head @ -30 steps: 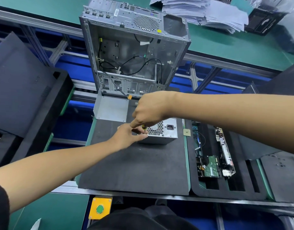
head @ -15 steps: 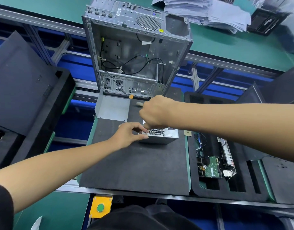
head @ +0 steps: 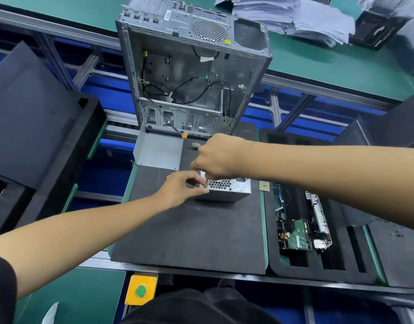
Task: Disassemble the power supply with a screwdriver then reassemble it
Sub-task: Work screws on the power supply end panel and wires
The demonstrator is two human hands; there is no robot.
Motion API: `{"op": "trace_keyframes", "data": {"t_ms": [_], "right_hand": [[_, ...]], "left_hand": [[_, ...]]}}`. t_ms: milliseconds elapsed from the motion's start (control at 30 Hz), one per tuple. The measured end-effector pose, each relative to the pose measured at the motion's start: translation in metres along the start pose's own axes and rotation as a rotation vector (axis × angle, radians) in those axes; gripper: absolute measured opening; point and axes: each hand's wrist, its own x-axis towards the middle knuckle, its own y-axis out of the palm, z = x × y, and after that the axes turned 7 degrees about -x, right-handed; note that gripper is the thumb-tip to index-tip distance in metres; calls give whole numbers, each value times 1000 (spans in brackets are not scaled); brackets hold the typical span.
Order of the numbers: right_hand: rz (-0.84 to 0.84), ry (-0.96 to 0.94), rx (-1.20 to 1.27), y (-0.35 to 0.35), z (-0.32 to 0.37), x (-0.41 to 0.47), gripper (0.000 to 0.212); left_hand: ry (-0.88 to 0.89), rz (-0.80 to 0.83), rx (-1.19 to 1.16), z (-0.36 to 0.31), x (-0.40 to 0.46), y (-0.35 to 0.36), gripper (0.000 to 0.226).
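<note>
head view looks down on a dark grey foam mat (head: 192, 232) lying on a conveyor frame of grey rails over blue panels, with green bench tops beyond and below. past the hands an open, bare silver metal computer case (head: 192, 73) stands upright with loose black cables inside; a flat grey metal plate (head: 159, 150) lies just left of the right hand. a black foam tray (head: 318, 265) to the right of the hands holds a green circuit board (head: 297, 237). a stack of white papers (head: 292, 17) sits far beyond, and a yellow box with a green button (head: 141, 292) is mounted near the person.

since the earlier frames the right hand has risen off the mesh face, showing the shaft below it, and the left fingers have shifted onto the box's upper left corner.

the small silver power supply box with a honeycomb grille (head: 227, 189) sits on the mat under both hands. the right hand (head: 217, 157) is fisted round a screwdriver (head: 205, 182), whose thin shaft points down at that corner. the left hand (head: 181, 191) has its fingers curled, pinching at the corner beside the tip.
</note>
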Motion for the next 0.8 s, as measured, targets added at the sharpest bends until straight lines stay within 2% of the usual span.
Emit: {"op": "trace_keyframes", "data": {"t_ms": [100, 200, 300, 400, 533, 600, 667, 733, 800], "right_hand": [[121, 121, 96, -4, 8, 6, 9], [173, 177, 151, -5, 5, 8, 29], [149, 181, 154, -5, 4, 6, 37], [131, 199, 147, -4, 6, 4, 31], [93, 201, 130, -1, 8, 3, 21], [91, 214, 99, 3, 10, 4, 22], [88, 223, 81, 5, 10, 5, 30], [77, 220, 73, 6, 9, 4, 39], [61, 213, 56, 8, 9, 4, 39]], "left_hand": [[5, -13, 14, 0, -1, 2, 16], [1, -16, -24, 2, -1, 2, 15], [-29, -25, -44, 2, -2, 3, 17], [-55, -29, -33, 4, -4, 9, 21], [-35, -105, 183, 8, -3, 13, 37], [10, -176, 283, 7, -2, 15, 43], [128, -231, 301, 3, 3, 16, 46], [254, -167, 161, -3, 6, 16, 48], [304, -114, 33, -11, 4, 17, 37]]}}
